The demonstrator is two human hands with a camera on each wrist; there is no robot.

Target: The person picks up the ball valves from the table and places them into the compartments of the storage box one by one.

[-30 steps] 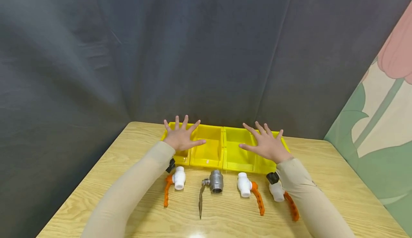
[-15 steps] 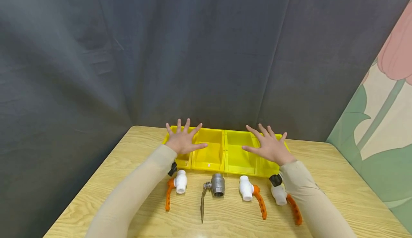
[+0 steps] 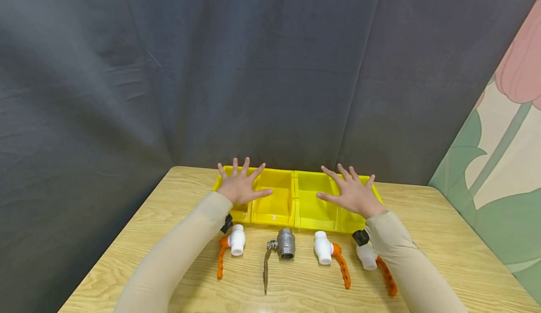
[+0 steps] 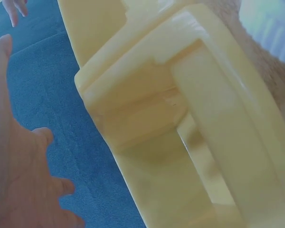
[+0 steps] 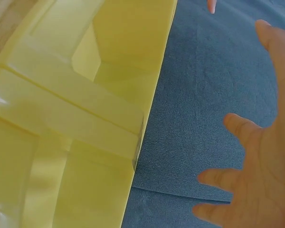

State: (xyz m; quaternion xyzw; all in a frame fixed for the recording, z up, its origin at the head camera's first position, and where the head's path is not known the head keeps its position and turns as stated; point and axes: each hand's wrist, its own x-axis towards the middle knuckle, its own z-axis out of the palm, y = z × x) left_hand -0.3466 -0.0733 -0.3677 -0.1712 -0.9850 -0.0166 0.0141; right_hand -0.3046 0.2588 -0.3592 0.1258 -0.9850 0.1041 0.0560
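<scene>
My left hand [image 3: 241, 188] is spread wide above the left part of a row of yellow bins [image 3: 274, 219]. The right hand [image 3: 352, 194], fingers also splayed, hovers over the row's right part. Neither holds anything. In front of the bins lie several valves: a white one with an orange handle [image 3: 237, 240] at left, a metal ball valve [image 3: 286, 244] with a thin lever, another white valve [image 3: 323, 248] with an orange handle, and a whitish valve [image 3: 367, 257] partly hidden by the right sleeve. Both wrist views show empty yellow bin compartments [image 4: 152, 123] beside the outstretched fingers.
The wooden table [image 3: 169, 209] carries everything. A dark curtain [image 3: 262, 68] hangs right behind the bins. At right stands a panel with a painted flower [image 3: 498, 162]. Black wrist camera parts [image 3: 360, 237] sit under the wrists.
The whole head view has shifted slightly, so table, bins and valves appear a little lower. Both hands stay spread over the bins; the right hand has barely moved relative to them.
</scene>
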